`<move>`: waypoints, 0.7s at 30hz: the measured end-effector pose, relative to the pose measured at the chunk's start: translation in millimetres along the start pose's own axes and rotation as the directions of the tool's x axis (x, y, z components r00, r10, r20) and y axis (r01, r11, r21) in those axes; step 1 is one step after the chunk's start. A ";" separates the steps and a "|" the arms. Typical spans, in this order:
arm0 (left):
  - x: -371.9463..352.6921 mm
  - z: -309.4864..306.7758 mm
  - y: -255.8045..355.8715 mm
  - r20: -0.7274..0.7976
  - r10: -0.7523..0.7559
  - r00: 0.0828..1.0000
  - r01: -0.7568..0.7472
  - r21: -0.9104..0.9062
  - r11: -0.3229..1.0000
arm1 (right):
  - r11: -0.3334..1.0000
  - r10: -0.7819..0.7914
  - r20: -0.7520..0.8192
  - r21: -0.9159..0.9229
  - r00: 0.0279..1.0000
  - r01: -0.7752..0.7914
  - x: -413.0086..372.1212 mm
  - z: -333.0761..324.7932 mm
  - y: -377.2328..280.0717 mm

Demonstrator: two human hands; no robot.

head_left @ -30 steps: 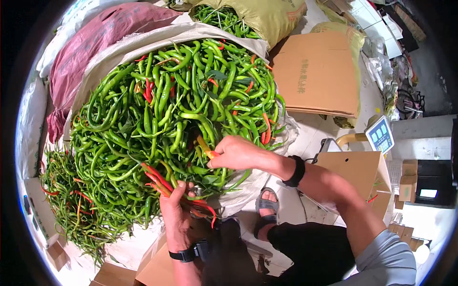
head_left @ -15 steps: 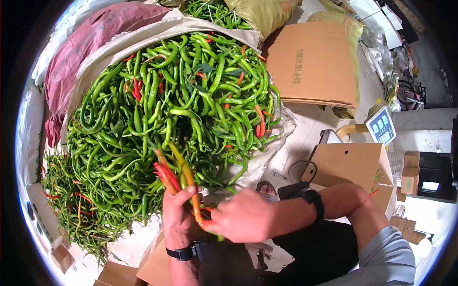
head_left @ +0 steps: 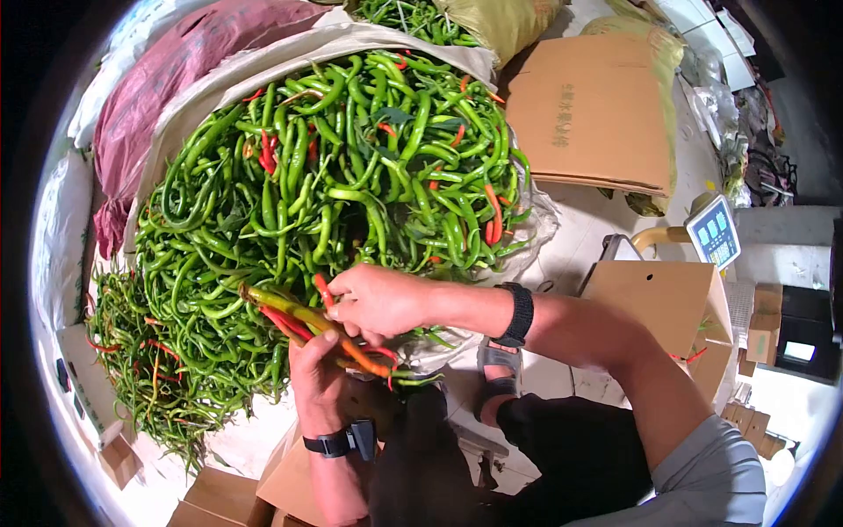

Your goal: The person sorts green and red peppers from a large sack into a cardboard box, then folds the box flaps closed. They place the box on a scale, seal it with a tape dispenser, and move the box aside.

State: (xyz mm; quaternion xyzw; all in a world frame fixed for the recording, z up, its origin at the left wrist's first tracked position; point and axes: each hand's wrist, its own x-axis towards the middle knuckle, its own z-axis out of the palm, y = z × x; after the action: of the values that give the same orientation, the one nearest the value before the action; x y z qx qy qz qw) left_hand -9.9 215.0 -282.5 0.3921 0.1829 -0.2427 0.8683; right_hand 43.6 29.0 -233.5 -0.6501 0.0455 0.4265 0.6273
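My left hand (head_left: 313,369) is closed round a small bunch of long peppers (head_left: 297,327), red, orange and yellow-green, with their ends sticking out on both sides. Just to its upper right, my right hand (head_left: 378,303) has its fingers closed on a red pepper (head_left: 323,288). Both hands are over the lower edge of a big heap of green peppers (head_left: 290,193) with some red ones, which lies on an opened white sack (head_left: 351,37).
Flat cardboard (head_left: 588,114) lies at the upper right. Below it are a scale display (head_left: 713,232) and an open box (head_left: 654,299). A pink sack (head_left: 167,97) is at the upper left, thinner peppers (head_left: 145,360) at the left, and cardboard boxes (head_left: 219,499) at the bottom.
My right hand has moved up and left from the lower end of the bunch to the heap's edge. The bunch in my left hand now tilts further left. The view has shifted slightly.
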 end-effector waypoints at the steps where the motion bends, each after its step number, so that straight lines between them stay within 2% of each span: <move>1: 1.7 -7.2 0.2 -0.011 0.005 1.000 -0.005 -0.003 1.000 | 0.950 -0.198 -0.032 -0.254 0.980 0.184 7.7 0.4 6.0; 2: 3.8 -17.8 -2.1 -0.040 0.026 0.999 -0.029 -0.057 0.998 | 0.806 -0.388 -0.014 -0.490 0.922 0.332 14.3 1.0 13.3; 3: 3.2 -22.5 -3.0 -0.071 0.043 0.997 -0.051 -0.109 0.993 | 0.766 -0.335 0.011 -0.578 0.942 0.279 18.3 -3.0 5.5; 5: 0.2 -23.8 -4.2 -0.063 0.069 0.996 -0.077 -0.136 0.988 | 0.739 -0.268 -0.245 -0.673 0.932 0.035 29.3 -4.1 3.8; 6: -0.8 -19.7 -4.2 -0.022 0.063 0.998 -0.065 -0.149 0.987 | 0.606 -0.276 -0.245 -0.795 0.929 -0.030 36.5 -5.8 9.3; 7: -1.0 -16.5 -2.7 0.021 0.059 0.998 -0.055 -0.160 0.986 | 0.411 -0.293 -0.174 -0.911 0.940 -0.040 42.9 -8.5 17.5; 10: -4.3 -16.2 -3.1 0.059 0.039 0.997 -0.034 -0.081 0.996 | 0.239 -0.347 -0.228 -0.959 0.910 -0.150 60.8 -13.3 41.3; 11: -5.8 -15.0 -3.3 0.078 0.036 0.996 -0.032 -0.059 0.998 | 0.233 -0.348 -0.222 -0.961 0.911 -0.146 65.8 -15.6 45.8; 13: -7.8 -13.7 -5.4 0.067 0.033 0.997 -0.029 -0.051 0.998 | 0.353 -0.264 -0.331 -0.907 0.906 -0.228 66.0 -15.7 45.9; 14: -7.1 -13.6 -6.2 0.058 0.020 0.998 -0.020 0.004 1.000 | 0.382 -0.272 -0.350 -0.894 0.896 -0.233 65.4 -17.6 45.1; 15: -5.7 -13.1 -5.5 0.051 0.008 0.999 -0.011 0.061 0.998 | 0.381 -0.277 -0.353 -0.894 0.893 -0.235 63.9 -18.9 41.0; 18: -5.5 -6.9 -2.7 0.050 0.034 0.998 -0.038 0.087 0.995 | 0.437 -0.233 -0.373 -0.865 0.898 -0.246 54.6 -17.7 28.3; 19: -6.7 -5.6 -2.6 0.024 0.053 0.998 -0.055 0.099 0.994 | 0.650 -0.313 -0.345 -0.757 0.885 -0.065 41.7 -16.4 17.3; 20: -6.4 -7.9 -3.2 0.033 0.056 0.998 -0.059 0.110 0.992 | 0.797 -0.392 -0.339 -0.590 0.855 0.131 32.4 -14.9 7.2; 21: -6.8 -7.3 -2.2 0.036 0.057 0.998 -0.061 0.104 0.993 | 0.794 -0.392 -0.339 -0.595 0.855 0.128 26.5 -11.2 0.4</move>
State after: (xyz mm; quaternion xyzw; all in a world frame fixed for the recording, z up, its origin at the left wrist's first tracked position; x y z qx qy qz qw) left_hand -17.5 221.2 -285.0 0.4385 0.1438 -0.2326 0.8561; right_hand 65.7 32.0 -251.7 -0.8823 -0.0297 0.1674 0.4390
